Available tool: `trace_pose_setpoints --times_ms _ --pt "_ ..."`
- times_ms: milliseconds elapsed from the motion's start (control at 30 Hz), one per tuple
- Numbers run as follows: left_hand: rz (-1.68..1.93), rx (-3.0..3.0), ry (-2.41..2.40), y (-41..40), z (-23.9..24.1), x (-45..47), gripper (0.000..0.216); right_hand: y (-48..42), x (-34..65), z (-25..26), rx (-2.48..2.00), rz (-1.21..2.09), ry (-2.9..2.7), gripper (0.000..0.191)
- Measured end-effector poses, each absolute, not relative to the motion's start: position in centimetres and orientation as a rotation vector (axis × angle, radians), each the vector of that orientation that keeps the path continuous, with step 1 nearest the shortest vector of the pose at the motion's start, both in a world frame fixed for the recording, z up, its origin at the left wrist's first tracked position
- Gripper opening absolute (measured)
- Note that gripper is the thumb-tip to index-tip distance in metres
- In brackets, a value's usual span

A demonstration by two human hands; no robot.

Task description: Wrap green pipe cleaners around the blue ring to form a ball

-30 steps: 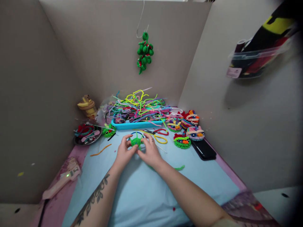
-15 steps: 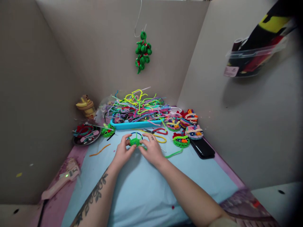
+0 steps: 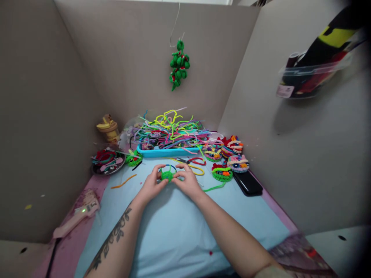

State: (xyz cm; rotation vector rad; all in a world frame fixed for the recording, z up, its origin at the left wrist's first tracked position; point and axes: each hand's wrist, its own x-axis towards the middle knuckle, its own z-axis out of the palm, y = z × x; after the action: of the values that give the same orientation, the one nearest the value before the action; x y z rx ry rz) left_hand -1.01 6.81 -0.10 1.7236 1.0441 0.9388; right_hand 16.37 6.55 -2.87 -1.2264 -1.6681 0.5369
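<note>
Grey panels [image 3: 139, 77] wall in a bench with a pale blue cloth [image 3: 174, 235] spread over it.

Far left: pink glue gun [image 3: 77, 220], small green light on. Next, a yellow-and-brown lidded cup [image 3: 110, 133]; in front of it, a round shiny metal dish [image 3: 123, 166] of red, teal and pink bits. A bent orange fuzzy stem [image 3: 124, 181] lies on the cloth; beyond it, a round green fuzzy figure with eyes [image 3: 133, 158], seemingly complete.

Centre: left hand [image 3: 152, 183], grip narrow, thumb and fingers pinching the near-left edge of a small bright-green fuzzy piece [image 3: 167, 176]. Piece sits between the two hands, above the cloth; a thin dark-blue ring [image 3: 173, 166] arcs at its far side, joined or not, cannot tell. Behind, a light-blue plastic tray [image 3: 169, 153] heaped with many-coloured stems [image 3: 174, 133]. Right hand [image 3: 187, 183] pinches the opposite edge, grip likewise narrow.

Right: scissors with red and yellow handles [image 3: 199, 172], blades apart, lying free. A loose-looking green fuzzy stem [image 3: 215, 187] nearby. Then a green, red-topped figure with orange beak [image 3: 222, 174].

Progress, judged: green centre formed, at least partly; no eyes or beak visible, so detailing seems outstanding. Fingers hide the rest.
</note>
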Motion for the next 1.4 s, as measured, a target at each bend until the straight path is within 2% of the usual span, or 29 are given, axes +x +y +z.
trace_pose_setpoints --times_ms 233,333,467,567,767,867,1133,1400 --pt "0.932 1.549 0.989 7.1 -0.7 -1.0 0.056 6.3 16.3 -2.7 -1.162 0.517 -1.693 0.007" --pt "1.048 1.505 0.998 7.6 -1.2 -0.9 0.056 6.4 16.4 -2.6 -1.144 0.547 -1.596 0.007" --pt "1.296 1.504 1.137 7.6 -1.4 -0.5 0.042 6.9 16.7 -2.6 -1.190 0.560 -1.415 0.008" --pt "1.314 1.585 1.239 7.0 -1.3 0.2 0.034 7.2 16.8 -2.8 -1.218 0.580 -1.325 0.007" --pt "1.316 1.637 1.279 6.1 -1.7 1.4 0.053 6.8 15.6 -2.6 -1.252 0.677 -1.354 0.009" --pt "1.332 1.525 1.234 6.3 -1.8 1.4 0.052 6.4 15.2 -2.5 -1.236 0.663 -1.452 0.004" --pt "1.318 1.378 1.133 7.5 -2.2 0.6 0.041 6.2 15.8 -2.6 -1.231 0.404 -1.702 0.015" --pt "1.190 1.344 1.011 7.2 -1.4 0.2 0.057 6.6 16.5 -2.6 -1.197 0.505 -1.602 0.012"
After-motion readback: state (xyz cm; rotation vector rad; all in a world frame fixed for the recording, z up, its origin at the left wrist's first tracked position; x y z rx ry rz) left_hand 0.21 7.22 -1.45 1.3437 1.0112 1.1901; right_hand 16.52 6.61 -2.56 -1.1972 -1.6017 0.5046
